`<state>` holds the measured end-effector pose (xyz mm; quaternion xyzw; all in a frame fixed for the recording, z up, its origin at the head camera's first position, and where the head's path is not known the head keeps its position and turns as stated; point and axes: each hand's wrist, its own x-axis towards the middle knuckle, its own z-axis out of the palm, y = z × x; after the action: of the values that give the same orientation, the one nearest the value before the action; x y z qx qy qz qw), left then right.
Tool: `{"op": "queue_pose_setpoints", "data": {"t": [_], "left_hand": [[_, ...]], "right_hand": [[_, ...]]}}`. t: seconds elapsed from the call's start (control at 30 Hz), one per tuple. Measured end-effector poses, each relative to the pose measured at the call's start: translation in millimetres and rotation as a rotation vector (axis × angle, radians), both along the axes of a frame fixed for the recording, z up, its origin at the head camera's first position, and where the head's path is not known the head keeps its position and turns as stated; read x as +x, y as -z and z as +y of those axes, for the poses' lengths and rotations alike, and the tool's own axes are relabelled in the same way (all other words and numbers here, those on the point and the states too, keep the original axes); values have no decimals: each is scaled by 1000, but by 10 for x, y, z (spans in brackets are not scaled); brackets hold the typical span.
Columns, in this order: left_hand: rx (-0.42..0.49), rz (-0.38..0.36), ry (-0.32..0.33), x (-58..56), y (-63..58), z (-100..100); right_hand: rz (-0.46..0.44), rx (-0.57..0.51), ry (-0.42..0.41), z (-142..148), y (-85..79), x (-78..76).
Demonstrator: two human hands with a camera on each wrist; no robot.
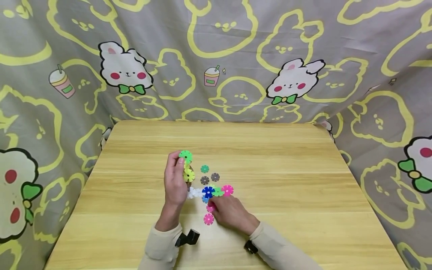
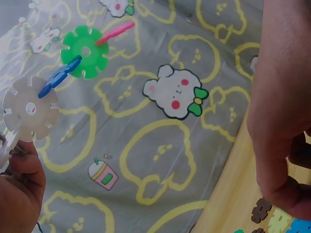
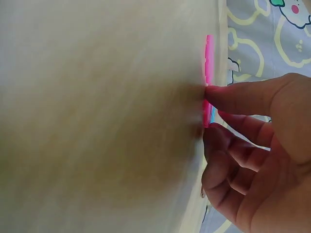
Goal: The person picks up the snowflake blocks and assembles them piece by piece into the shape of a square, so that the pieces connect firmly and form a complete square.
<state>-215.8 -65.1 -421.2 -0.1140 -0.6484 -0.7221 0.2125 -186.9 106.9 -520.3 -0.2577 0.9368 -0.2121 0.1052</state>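
My left hand [image 1: 175, 183] grips a chain of slotted plastic flower discs, with a green disc [image 1: 185, 156] and a yellow disc [image 1: 189, 175] at its upper end. From there the chain runs right through white discs [image 2: 30, 108], a dark blue disc [image 1: 208, 192] and a green disc [image 2: 85, 52] to a pink disc [image 1: 227, 190]. Low over the table, my right hand [image 1: 234, 213] pinches another pink disc [image 3: 206, 111] between thumb and fingertips. A further pink disc [image 1: 208, 219] lies just nearer, and a light blue one [image 1: 205, 200] is partly hidden beneath the chain.
Loose on the wooden table [image 1: 287, 168] beyond the right hand lie a teal disc [image 1: 204, 169] and two dark brown discs [image 1: 215, 177]. A patterned curtain [image 1: 236, 45] hangs behind the table and along both sides.
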Motion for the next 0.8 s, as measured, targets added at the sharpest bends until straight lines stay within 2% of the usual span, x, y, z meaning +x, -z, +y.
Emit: {"op": "queue_pose_setpoints", "data": {"t": [0.23, 0.3, 0.4, 0.53, 0.7, 0.8], "left_hand": [[-12, -14, 4, 6, 1, 5], [-20, -24, 4, 13, 2, 4], [-29, -38, 9, 19, 1, 19], [-30, -52, 30, 20, 1, 41], [-40, -73, 41, 23, 17, 75], [-62, -91, 31, 21, 31, 95]], "right_hand": [[-138, 17, 58, -7, -23, -13], [-144, -16, 44, 35, -22, -20], [-137, -120, 47, 148, -52, -50], [-56, -249, 120, 343, -196, -159], [145, -393, 216, 560, -508, -334], [253, -474, 237, 617, -724, -386]]}}
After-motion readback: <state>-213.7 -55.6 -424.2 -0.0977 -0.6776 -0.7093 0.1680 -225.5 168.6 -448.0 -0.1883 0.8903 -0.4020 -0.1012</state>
